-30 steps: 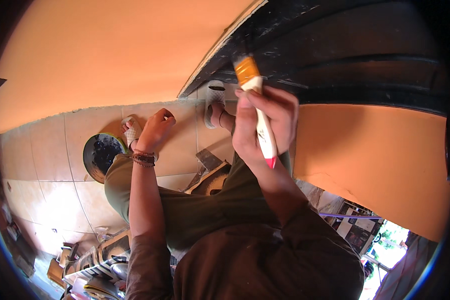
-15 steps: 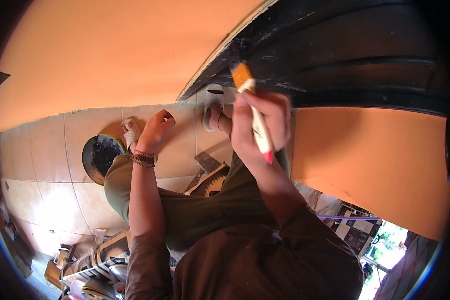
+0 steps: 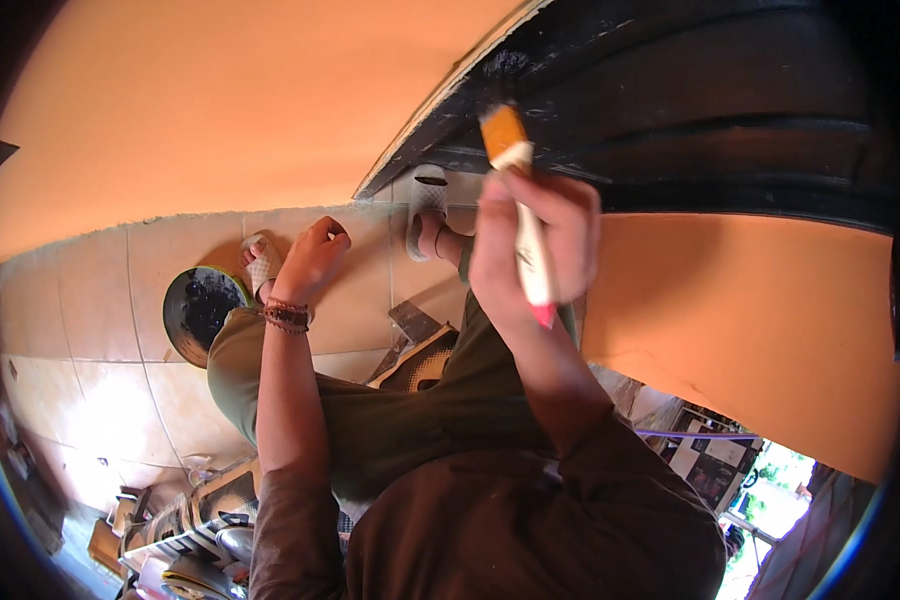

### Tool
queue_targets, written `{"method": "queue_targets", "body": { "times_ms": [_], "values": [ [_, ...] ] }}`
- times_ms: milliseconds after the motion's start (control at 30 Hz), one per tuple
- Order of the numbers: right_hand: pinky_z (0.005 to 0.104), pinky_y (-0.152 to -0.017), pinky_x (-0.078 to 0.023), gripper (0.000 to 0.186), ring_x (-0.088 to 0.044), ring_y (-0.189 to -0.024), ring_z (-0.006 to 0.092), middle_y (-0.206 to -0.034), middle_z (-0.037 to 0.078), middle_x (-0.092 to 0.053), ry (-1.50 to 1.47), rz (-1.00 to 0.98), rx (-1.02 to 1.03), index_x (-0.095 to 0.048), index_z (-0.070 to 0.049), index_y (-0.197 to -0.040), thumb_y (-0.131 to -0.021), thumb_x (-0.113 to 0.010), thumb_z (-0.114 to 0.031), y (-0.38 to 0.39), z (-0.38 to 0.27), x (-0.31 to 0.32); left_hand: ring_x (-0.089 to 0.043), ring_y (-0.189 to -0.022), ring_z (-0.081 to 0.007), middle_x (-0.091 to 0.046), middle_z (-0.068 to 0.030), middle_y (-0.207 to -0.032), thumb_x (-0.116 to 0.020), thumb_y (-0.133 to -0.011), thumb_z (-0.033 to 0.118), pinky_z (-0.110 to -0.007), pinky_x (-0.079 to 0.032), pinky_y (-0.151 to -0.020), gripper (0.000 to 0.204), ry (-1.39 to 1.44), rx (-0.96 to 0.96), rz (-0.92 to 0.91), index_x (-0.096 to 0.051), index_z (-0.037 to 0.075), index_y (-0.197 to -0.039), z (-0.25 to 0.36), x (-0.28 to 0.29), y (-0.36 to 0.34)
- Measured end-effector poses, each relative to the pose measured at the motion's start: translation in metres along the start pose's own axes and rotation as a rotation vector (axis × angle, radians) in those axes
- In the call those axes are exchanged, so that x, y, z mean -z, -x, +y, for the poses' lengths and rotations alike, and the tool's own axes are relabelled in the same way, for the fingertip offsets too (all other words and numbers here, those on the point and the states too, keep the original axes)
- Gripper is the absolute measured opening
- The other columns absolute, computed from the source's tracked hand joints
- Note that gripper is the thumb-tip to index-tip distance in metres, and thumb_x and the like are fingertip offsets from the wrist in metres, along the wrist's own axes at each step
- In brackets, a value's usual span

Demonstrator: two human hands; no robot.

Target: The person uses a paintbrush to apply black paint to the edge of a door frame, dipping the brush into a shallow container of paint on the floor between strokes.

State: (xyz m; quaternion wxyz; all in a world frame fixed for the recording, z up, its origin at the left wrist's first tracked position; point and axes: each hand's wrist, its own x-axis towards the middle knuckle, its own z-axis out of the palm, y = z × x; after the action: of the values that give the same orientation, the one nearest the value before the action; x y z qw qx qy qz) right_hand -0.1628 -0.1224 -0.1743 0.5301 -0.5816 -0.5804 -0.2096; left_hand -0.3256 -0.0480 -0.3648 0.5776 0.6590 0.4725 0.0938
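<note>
My right hand [image 3: 540,235] is closed around the white handle of a paintbrush [image 3: 506,135]. The brush has a copper-coloured band and a red handle end. Its blurred, dark bristles are at the black panelled surface [image 3: 670,110], near its pale left edge; whether they touch is hard to tell. Below a bare spot on the panel, a wet-looking dark patch shows. My left hand [image 3: 313,258] hangs over the floor with loosely curled fingers and nothing visible in them. A round, shallow container [image 3: 205,312] with black paint stands on the tiles left of my left wrist.
Orange walls [image 3: 230,110] border the black panel on the left and below. My slippered feet stand on the tiled floor [image 3: 90,290]. A low seat with a woven part [image 3: 415,365] is between my legs. Household items and a rack [image 3: 190,520] are at lower left.
My right hand and the paintbrush have shifted slightly to the right, and the bristles sit a little farther from the panel's pale edge. My left hand is nearly still.
</note>
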Motion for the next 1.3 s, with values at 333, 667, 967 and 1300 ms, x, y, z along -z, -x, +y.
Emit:
{"method": "queue_targets", "body": {
  "times_ms": [333,667,967,1300],
  "values": [
    [0.0298,-0.056,-0.047,0.026,-0.056,-0.065,0.0218,-0.075,0.011,-0.058,-0.012,-0.037,0.009,-0.062,-0.001,-0.088,-0.066,-0.064,0.013,0.006,-0.001,-0.002,-0.062,-0.081,-0.0348,-0.063,-0.0242,-0.080,-0.053,-0.080,0.022,-0.039,-0.047,-0.073,0.029,0.015,-0.042,0.006,-0.061,-0.003,-0.092,-0.003,0.001,-0.001],
    [0.0280,-0.055,-0.047,0.023,-0.056,-0.063,0.0197,-0.075,0.009,-0.059,-0.048,-0.032,-0.073,-0.061,-0.001,-0.089,-0.069,-0.063,0.011,0.011,0.001,0.001,-0.062,-0.082,-0.0359,-0.064,-0.0244,-0.081,-0.053,-0.080,0.022,-0.040,-0.047,-0.074,0.029,0.010,-0.007,-0.008,-0.061,-0.003,-0.092,0.002,0.002,0.002],
    [0.0268,-0.056,-0.046,0.020,-0.058,-0.064,0.0189,-0.077,0.011,-0.059,-0.145,-0.067,-0.153,-0.061,0.000,-0.090,-0.072,-0.067,0.008,0.013,0.002,0.006,-0.062,-0.080,-0.0365,-0.062,-0.0248,-0.079,-0.052,-0.080,0.022,-0.041,-0.047,-0.072,0.028,0.000,-0.008,0.007,-0.061,-0.003,-0.090,0.000,0.001,0.001],
    [0.0227,-0.053,-0.049,0.013,-0.060,-0.063,0.0131,-0.085,0.013,-0.057,-0.212,-0.207,-0.259,-0.053,0.004,-0.097,-0.085,-0.056,0.006,0.020,0.020,0.007,-0.062,-0.082,-0.0378,-0.063,-0.0253,-0.081,-0.052,-0.080,0.022,-0.042,-0.047,-0.074,0.028,0.045,0.013,0.005,-0.060,-0.003,-0.091,-0.005,0.000,-0.002]
  ]
}}
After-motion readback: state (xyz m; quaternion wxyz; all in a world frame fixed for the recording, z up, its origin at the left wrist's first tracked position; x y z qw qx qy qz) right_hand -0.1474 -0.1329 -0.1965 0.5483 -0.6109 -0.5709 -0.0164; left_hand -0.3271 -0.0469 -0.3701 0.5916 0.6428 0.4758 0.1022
